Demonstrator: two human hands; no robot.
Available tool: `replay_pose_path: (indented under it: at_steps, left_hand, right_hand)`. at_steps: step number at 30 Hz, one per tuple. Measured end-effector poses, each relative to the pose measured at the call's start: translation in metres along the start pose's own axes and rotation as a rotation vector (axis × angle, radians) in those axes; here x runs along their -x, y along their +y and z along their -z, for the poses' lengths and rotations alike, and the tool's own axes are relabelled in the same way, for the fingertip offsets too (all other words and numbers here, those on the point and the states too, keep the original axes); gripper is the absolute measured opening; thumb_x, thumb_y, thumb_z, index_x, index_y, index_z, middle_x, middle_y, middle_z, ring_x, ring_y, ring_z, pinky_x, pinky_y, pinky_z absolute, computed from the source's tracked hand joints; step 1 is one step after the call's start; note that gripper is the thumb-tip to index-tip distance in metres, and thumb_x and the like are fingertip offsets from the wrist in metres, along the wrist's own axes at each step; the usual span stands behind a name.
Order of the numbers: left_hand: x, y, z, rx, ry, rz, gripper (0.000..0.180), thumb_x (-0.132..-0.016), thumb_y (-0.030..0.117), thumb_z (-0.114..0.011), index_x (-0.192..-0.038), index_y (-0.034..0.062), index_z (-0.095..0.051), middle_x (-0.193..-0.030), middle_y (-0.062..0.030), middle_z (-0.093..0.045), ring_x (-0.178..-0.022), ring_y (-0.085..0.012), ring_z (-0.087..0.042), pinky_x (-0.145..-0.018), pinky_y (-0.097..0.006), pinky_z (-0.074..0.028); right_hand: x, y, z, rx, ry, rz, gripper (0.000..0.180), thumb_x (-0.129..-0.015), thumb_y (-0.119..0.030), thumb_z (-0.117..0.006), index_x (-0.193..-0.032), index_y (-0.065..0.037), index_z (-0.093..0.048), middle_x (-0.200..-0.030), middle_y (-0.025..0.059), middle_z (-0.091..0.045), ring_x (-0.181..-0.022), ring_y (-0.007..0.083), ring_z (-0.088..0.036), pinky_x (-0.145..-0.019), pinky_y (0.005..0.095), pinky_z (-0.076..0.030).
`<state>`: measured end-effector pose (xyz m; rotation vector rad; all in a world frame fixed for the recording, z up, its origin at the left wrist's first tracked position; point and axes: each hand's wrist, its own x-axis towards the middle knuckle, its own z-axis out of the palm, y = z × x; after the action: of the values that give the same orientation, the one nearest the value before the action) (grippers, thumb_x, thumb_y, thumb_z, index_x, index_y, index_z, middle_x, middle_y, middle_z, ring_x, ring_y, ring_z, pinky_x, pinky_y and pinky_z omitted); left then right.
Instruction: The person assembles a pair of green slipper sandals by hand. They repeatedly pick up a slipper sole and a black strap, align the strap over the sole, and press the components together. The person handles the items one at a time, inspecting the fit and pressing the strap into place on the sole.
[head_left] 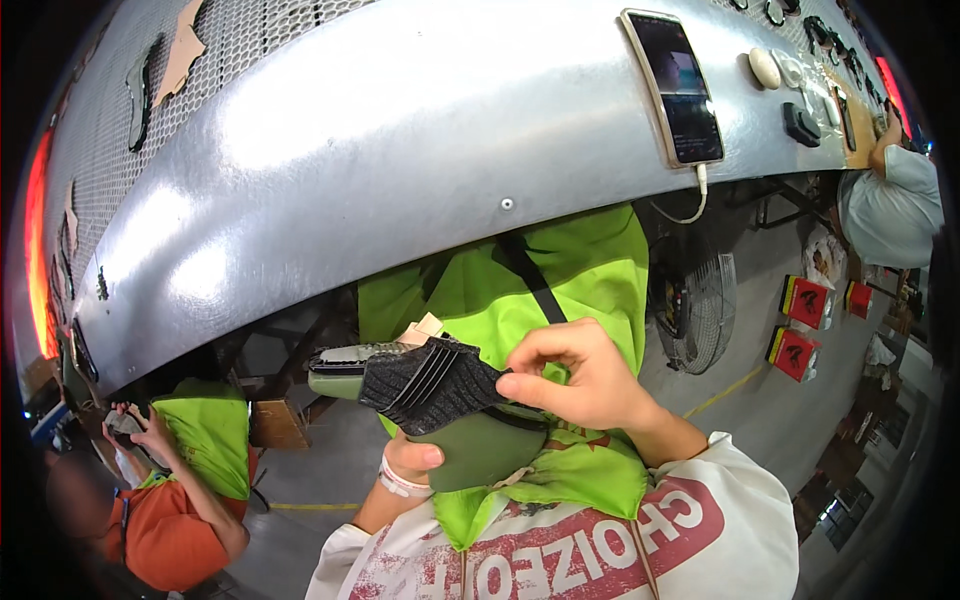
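A dark green shoe last (470, 452) lies above my lap, partly covered by a black textile shoe upper (430, 385) with grey strips across it. My left hand (410, 460) grips the last from below, its thumb resting on the green side and the other fingers hidden. At the upper's right edge, my right hand (575, 378) pinches the black fabric between thumb and forefinger. A beige piece (425, 328) sticks up behind the upper at the last's far left.
Beyond my lap runs a metal work surface (400, 120) beside a mesh conveyor (240, 40). A phone (680, 90) with a plugged-in white cable lies on the metal. A fan (705, 310) stands below right. Another person (185, 520) works at left, another (890, 205) at far right.
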<state>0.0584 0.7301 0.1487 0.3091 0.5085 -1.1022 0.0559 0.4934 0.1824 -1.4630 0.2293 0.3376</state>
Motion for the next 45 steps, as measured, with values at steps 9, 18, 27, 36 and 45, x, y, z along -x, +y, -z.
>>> replay_pose_path:
  at_steps: [9, 18, 27, 36, 45]
  left_hand:
    - [-0.017, 0.009, 0.039, -0.230, -0.182, -0.089, 0.094, -0.054, 0.027, -0.071, -0.137, -0.0025, -0.037, -0.125, -0.0222, -0.055, -0.114, -0.0349, -0.057, -0.100, -0.044, -0.046]
    - [-0.015, 0.035, 0.035, -0.397, -0.037, -0.120, 0.090, -0.055, 0.026, -0.070, -0.135, -0.0026, -0.040, -0.123, -0.0224, -0.056, -0.112, -0.0347, -0.057, -0.099, -0.045, -0.046]
    - [-0.008, 0.009, -0.036, -0.085, 0.332, -0.587, 0.066, -0.093, 0.058, -0.034, -0.129, 0.0048, -0.052, -0.122, -0.0108, -0.060, -0.110, -0.0268, -0.057, -0.091, -0.040, -0.047]
    - [-0.029, 0.001, -0.075, -0.580, 0.408, -0.803, 0.051, -0.095, 0.046, -0.036, -0.121, 0.0052, -0.051, -0.110, -0.0083, -0.059, -0.099, -0.0195, -0.057, -0.085, -0.034, -0.045]
    - [-0.026, -0.001, -0.057, -0.560, 0.421, -0.792, 0.050, -0.095, 0.044, -0.036, -0.127, 0.0060, -0.046, -0.112, -0.0075, -0.058, -0.101, -0.0195, -0.056, -0.087, -0.034, -0.045]
  right_hand:
    - [-0.017, 0.021, -0.022, 0.026, -0.137, -0.030, 0.038, -0.076, -0.018, -0.081, -0.103, -0.001, -0.061, -0.057, 0.0008, -0.055, -0.049, 0.0079, -0.053, -0.045, 0.0245, -0.039]
    - [-0.008, 0.019, -0.020, -0.064, -0.259, 0.161, 0.045, -0.072, -0.025, -0.083, -0.098, 0.006, -0.062, -0.089, 0.0097, -0.058, -0.072, 0.0166, -0.050, -0.061, 0.0290, -0.040]
    - [0.010, 0.013, -0.033, -0.150, -0.044, 0.285, 0.067, -0.093, -0.049, -0.052, -0.130, 0.005, -0.039, -0.128, 0.0156, -0.042, -0.120, 0.0247, -0.043, -0.104, 0.0333, -0.029]
    - [0.000, -0.016, -0.053, -0.232, 0.016, 0.087, 0.052, -0.097, -0.019, -0.043, -0.138, 0.008, -0.025, -0.130, 0.0158, -0.044, -0.120, 0.0195, -0.043, -0.103, 0.0329, -0.034]
    - [0.003, -0.007, -0.072, -0.483, 0.082, 0.072, 0.062, -0.094, -0.015, -0.053, -0.141, 0.008, -0.021, -0.130, 0.0156, -0.042, -0.118, 0.0193, -0.043, -0.102, 0.0329, -0.035]
